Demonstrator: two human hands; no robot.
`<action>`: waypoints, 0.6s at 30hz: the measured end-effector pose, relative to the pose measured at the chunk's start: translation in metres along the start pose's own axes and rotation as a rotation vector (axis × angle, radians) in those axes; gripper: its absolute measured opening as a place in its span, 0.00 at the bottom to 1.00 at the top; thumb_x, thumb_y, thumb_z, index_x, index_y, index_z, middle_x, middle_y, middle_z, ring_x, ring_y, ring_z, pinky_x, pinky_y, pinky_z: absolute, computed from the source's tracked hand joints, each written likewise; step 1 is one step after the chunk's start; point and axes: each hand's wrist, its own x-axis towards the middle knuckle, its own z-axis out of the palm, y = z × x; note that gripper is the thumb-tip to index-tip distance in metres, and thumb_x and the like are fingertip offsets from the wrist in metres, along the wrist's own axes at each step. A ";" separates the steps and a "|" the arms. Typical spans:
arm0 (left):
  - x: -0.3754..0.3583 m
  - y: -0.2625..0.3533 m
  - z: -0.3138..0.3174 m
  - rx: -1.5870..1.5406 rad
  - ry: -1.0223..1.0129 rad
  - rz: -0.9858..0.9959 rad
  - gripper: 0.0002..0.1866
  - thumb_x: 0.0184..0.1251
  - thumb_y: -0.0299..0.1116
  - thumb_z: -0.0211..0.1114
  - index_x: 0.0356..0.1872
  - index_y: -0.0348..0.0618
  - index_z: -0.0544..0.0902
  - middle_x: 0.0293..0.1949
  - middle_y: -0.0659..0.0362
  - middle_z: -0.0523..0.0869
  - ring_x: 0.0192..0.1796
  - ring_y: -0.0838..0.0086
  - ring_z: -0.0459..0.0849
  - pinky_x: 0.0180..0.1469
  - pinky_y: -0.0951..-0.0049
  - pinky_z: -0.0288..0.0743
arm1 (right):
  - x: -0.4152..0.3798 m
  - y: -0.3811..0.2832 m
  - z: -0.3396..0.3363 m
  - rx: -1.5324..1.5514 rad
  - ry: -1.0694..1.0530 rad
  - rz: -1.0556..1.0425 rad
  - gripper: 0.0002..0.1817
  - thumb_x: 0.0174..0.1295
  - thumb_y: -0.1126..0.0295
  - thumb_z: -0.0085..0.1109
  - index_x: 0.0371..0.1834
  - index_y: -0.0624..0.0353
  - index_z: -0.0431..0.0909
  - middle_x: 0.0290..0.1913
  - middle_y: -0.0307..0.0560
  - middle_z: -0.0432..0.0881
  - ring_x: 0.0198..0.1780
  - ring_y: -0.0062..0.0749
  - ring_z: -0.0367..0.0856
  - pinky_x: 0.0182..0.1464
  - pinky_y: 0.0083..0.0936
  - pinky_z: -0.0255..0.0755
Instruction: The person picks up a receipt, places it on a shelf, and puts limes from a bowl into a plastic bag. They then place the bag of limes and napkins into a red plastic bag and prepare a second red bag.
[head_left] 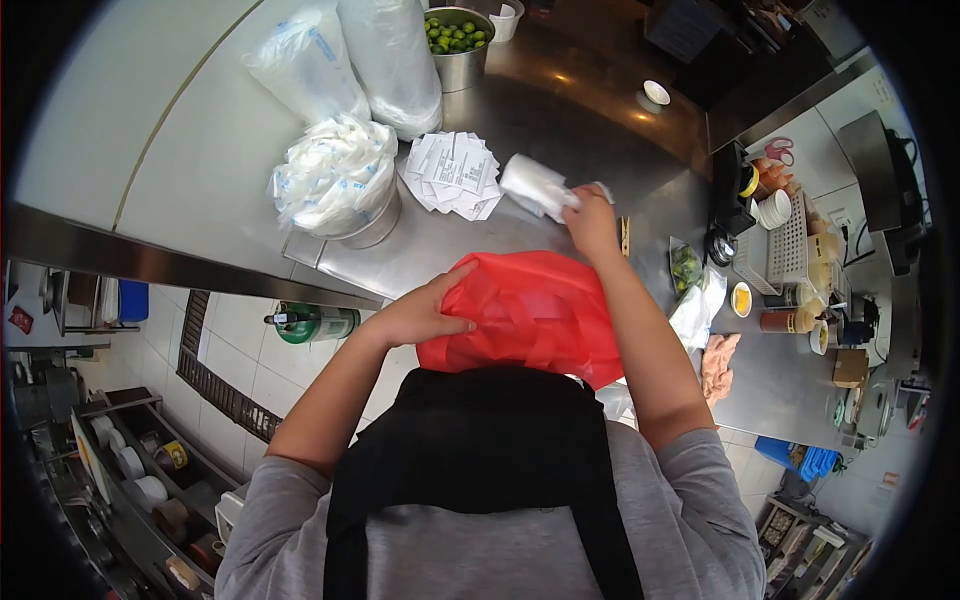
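Note:
A red fabric bag [540, 315] stands against my front at the edge of the steel counter. My left hand [432, 308] grips its left side, with the thumb over the red cloth and some fingertips hidden. Beyond the bag, my right hand [592, 218] is closed on the near end of a white plastic-wrapped bundle [535, 185], slightly blurred; what is inside cannot be made out. Left of the bundle lies a fanned pile of printed paper slips [455, 175]. A wooden clothespin [625, 236] is just right of my right wrist.
A metal container stuffed with white plastic bags [335, 175] stands at the left, below tall plastic packs [390, 65]. Green limes [456, 38] fill a pot behind. To the right are a white basket [785, 240], sauce bottles [788, 320], a small yellow-filled cup [741, 299] and a cloth [718, 368].

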 end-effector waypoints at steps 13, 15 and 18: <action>0.002 0.027 -0.013 -0.289 0.002 0.096 0.44 0.54 0.11 0.53 0.77 0.43 0.56 0.74 0.58 0.62 0.69 0.78 0.67 0.68 0.79 0.60 | -0.145 -0.043 -0.012 -0.122 -0.223 -0.168 0.21 0.55 0.75 0.60 0.54 0.60 0.74 0.51 0.53 0.78 0.52 0.47 0.80 0.48 0.36 0.79; -0.004 0.031 -0.022 -0.251 0.011 0.129 0.44 0.54 0.12 0.53 0.77 0.41 0.55 0.74 0.56 0.62 0.71 0.76 0.66 0.68 0.78 0.60 | -0.134 -0.048 -0.032 -0.533 -0.319 -0.045 0.18 0.62 0.70 0.52 0.55 0.58 0.75 0.52 0.50 0.79 0.52 0.44 0.82 0.47 0.37 0.80; 0.003 0.043 -0.021 -0.158 0.015 0.203 0.42 0.56 0.13 0.53 0.77 0.41 0.55 0.74 0.54 0.61 0.72 0.74 0.66 0.68 0.77 0.62 | -0.118 -0.047 -0.046 -0.639 -0.445 0.087 0.17 0.64 0.69 0.47 0.55 0.57 0.75 0.52 0.49 0.79 0.52 0.43 0.82 0.47 0.38 0.80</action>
